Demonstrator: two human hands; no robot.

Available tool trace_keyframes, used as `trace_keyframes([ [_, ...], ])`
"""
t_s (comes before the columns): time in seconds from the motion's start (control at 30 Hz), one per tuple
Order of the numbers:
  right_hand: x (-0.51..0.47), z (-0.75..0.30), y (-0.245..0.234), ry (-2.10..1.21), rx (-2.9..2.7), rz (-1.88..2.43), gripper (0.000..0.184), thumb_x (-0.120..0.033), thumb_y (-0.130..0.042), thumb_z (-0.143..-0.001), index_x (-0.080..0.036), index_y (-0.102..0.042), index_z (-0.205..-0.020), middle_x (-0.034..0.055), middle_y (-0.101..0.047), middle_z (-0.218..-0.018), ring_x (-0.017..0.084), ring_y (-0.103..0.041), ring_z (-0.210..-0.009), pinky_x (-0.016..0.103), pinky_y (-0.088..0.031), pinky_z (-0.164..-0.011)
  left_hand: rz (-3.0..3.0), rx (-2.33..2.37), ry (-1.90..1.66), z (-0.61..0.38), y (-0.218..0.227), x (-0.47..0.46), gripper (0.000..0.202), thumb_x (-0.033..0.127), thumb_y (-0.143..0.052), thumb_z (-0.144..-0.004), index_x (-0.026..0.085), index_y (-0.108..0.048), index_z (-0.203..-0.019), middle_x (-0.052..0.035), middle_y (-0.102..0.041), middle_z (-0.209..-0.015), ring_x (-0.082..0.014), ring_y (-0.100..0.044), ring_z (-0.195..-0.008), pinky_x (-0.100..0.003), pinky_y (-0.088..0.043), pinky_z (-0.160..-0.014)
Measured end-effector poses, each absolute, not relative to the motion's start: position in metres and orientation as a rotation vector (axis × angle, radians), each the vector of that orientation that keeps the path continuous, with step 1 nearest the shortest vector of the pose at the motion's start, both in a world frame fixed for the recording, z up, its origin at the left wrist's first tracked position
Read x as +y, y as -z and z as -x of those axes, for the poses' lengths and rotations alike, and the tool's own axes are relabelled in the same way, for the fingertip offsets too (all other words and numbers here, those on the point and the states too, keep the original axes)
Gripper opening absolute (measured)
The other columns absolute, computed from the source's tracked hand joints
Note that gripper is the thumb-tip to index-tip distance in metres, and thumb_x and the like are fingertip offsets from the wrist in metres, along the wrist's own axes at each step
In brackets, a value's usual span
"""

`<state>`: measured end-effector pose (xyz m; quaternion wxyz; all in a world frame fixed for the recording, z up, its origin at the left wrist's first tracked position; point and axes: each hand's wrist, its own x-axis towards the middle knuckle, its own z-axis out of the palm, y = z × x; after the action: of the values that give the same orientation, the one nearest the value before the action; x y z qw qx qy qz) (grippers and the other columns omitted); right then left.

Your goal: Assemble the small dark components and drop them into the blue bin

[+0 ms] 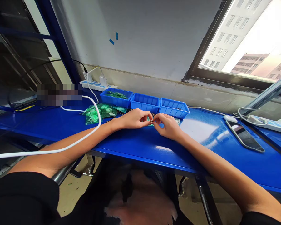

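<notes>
My left hand (135, 118) and my right hand (168, 125) meet over the blue bench (142, 143), fingertips pinched together around a tiny dark part (152, 121) that I cannot make out. A bit of green packet shows under the fingers. Just behind the hands stand three blue plastic bins; the left bin (116, 97) holds green packets, and I cannot see into the middle bin (145, 102) or the right bin (174, 107). A heap of green packets (100, 112) lies on the bench to the left of my left hand.
A white cable (93, 125) crosses my left forearm and runs to a power strip (97, 84) at the wall. A phone (244, 136) lies at the right beside a white puck (229, 118) and more cables. A dark shelf rack stands at the left, a window at the upper right.
</notes>
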<state>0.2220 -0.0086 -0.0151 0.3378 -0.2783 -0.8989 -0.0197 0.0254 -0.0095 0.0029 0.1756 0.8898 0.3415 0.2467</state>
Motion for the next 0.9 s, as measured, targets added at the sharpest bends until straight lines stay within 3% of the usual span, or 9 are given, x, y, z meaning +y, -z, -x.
trace_keyframes([
  [0.3,-0.0093,-0.221,0.017,0.106,-2.352,0.727,0.004,-0.019,-0.052,-0.078,-0.021,-0.052,-0.076,-0.0012,-0.06,-0.066,0.011,-0.054,-0.059,0.022,-0.039,-0.057,-2.444,0.938,-0.661,-0.0249,-0.0019,-0.0079,0.025,0.037,-0.05,-0.08,0.014,-0.059,-0.085,0.0026,-0.055,-0.06,-0.0089,-0.046,-0.053,-0.02,-0.035,-0.052],
  [0.6,-0.0093,-0.221,0.0145,0.132,-2.243,0.731,0.007,-0.024,-0.05,-0.082,-0.021,-0.053,-0.076,-0.0016,-0.058,-0.061,0.011,-0.054,-0.056,0.021,-0.039,-0.055,-2.164,0.857,-0.749,-0.0275,-0.0002,-0.0062,0.018,0.03,-0.051,-0.079,0.014,-0.055,-0.086,-0.0001,-0.059,-0.066,-0.0106,-0.053,-0.061,-0.022,-0.041,-0.057],
  [0.9,-0.0106,-0.2212,0.0134,0.096,-2.309,0.707,0.004,-0.022,-0.05,-0.082,-0.021,-0.053,-0.079,-0.0016,-0.059,-0.063,0.011,-0.054,-0.057,0.022,-0.04,-0.055,-2.136,0.834,-0.746,-0.028,-0.0009,-0.0078,0.014,0.028,-0.052,-0.077,0.014,-0.055,-0.081,0.001,-0.057,-0.064,-0.0096,-0.051,-0.06,-0.021,-0.04,-0.056],
])
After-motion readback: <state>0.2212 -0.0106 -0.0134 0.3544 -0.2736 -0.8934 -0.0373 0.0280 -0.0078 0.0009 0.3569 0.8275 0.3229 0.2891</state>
